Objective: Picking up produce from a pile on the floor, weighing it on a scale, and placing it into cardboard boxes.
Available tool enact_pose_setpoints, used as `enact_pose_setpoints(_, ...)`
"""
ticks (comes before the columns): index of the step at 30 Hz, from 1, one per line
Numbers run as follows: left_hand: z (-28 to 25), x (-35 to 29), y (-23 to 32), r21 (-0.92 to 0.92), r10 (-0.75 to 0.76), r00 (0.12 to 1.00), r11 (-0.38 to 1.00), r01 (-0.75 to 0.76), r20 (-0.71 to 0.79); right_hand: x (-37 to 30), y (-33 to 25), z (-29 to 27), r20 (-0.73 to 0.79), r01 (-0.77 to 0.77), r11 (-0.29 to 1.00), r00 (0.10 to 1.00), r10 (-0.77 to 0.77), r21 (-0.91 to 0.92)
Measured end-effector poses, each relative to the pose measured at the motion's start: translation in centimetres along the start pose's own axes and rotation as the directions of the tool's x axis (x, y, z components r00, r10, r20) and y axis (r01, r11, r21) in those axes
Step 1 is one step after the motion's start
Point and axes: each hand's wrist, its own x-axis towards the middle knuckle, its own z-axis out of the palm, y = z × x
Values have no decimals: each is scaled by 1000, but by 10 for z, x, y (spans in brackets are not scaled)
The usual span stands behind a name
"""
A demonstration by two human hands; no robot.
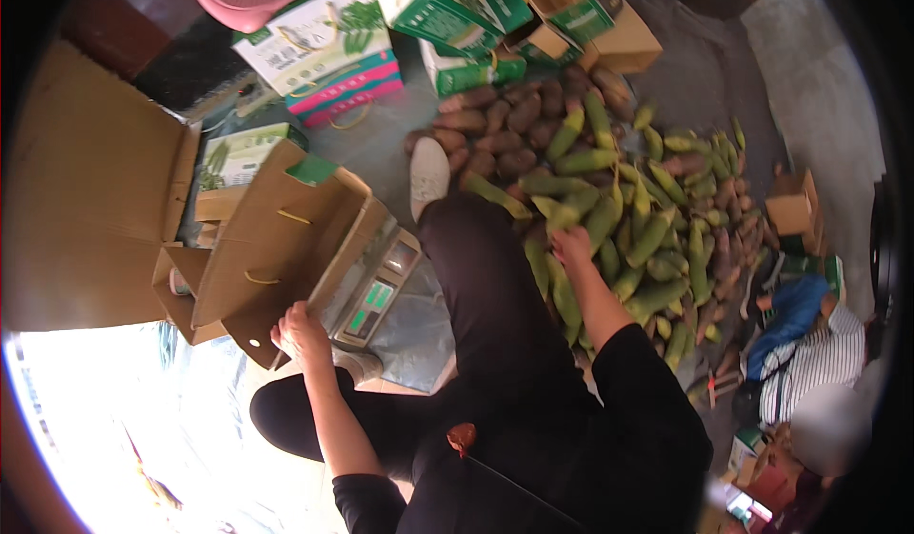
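The open cardboard box (276, 248) is sitting on a weighing scale (376, 291) on the floor; the left hand (303, 329) is gripping the box's near flap; the right hand (571, 246) is reaching into the corn pile (628, 220), fingers closing on a green ear; brown sweet potatoes (505, 120) are lying beyond; green cartons (447, 15) are stacking at the floor's far edge.

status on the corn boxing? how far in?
Done: a brown carton stands open on the scale; whether anything is inside cannot be seen. In hand: the left hand holds the carton's flap, and the right hand reaches into the corn pile. Left: most of the pile is on the floor, and a heap of sweet potatoes lies beyond it.
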Motion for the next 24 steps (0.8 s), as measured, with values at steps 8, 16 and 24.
enact_pose_setpoints(8,3,4,3,18,6,999,1000,-6,32,-2,-50,21,223,468,634,875,-430,-616)
enact_pose_setpoints(16,3,3,-4,26,-15,996,1000,12,90,-14,-73,20,503,524,-80,748,-433,-848)
enact_pose_setpoints(24,2,4,-2,-3,-44,996,999,45,76,12,-66,13,546,414,-359,693,-471,-836)
